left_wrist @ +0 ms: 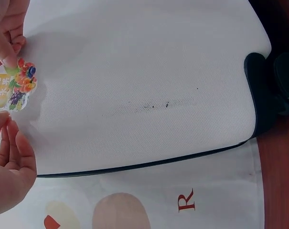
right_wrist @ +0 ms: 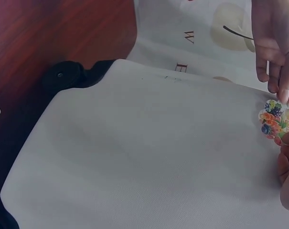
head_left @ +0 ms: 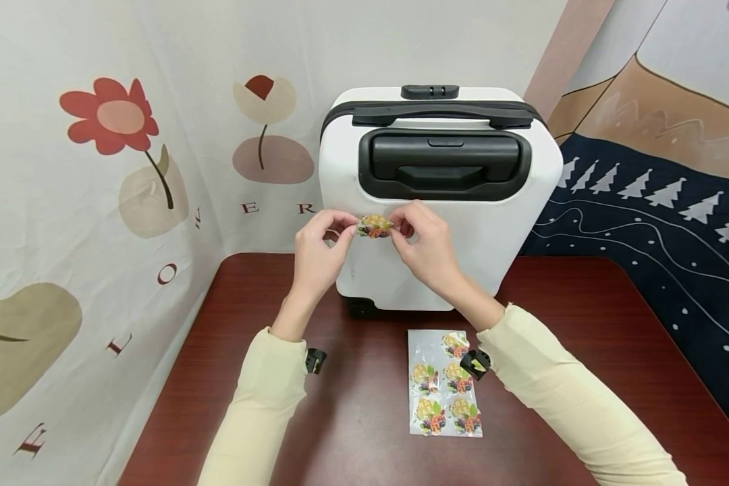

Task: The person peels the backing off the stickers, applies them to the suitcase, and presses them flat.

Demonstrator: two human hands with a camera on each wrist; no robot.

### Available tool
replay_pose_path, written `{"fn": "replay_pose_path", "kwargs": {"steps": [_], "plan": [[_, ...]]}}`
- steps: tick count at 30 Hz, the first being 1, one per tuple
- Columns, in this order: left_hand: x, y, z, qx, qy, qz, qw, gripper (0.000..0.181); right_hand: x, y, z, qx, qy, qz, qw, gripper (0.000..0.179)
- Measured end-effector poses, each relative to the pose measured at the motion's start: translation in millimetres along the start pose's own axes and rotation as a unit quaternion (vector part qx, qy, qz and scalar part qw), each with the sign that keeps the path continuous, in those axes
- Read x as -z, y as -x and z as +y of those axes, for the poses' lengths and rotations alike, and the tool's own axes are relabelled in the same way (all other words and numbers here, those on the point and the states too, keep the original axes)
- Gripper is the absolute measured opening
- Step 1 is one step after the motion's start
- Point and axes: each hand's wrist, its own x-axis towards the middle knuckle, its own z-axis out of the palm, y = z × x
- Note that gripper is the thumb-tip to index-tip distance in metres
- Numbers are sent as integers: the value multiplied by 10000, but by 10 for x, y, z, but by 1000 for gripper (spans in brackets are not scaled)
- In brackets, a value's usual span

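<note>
A small fruit-print sticker (head_left: 374, 227) is stretched between both hands, close in front of the white suitcase (head_left: 443, 253). My left hand (head_left: 323, 246) pinches its left edge between thumb and fingertips, and my right hand (head_left: 424, 241) pinches the right edge. In the left wrist view the sticker (left_wrist: 21, 86) shows berries, grapes and pale lettering. The right wrist view has the sticker (right_wrist: 277, 120) at the right edge, overlapping the suitcase's upper side. Dark scuff marks (left_wrist: 154, 106) run across the suitcase shell near the sticker.
A sheet of several matching stickers (head_left: 428, 385) lies on the reddish-brown table (head_left: 352, 405), beside the right forearm. The suitcase carries a black handle recess (head_left: 446, 165) and a black wheel (head_left: 361, 307). Printed cloth (head_left: 200, 40) hangs behind and to the left.
</note>
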Motion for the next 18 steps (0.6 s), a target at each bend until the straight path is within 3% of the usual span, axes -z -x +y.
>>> {"fn": "replay_pose_path", "kwargs": {"steps": [18], "plan": [[-43,-28,-39,-465,-175,329,9982,4,-96,16,46,429,381,232,9981,12]]}}
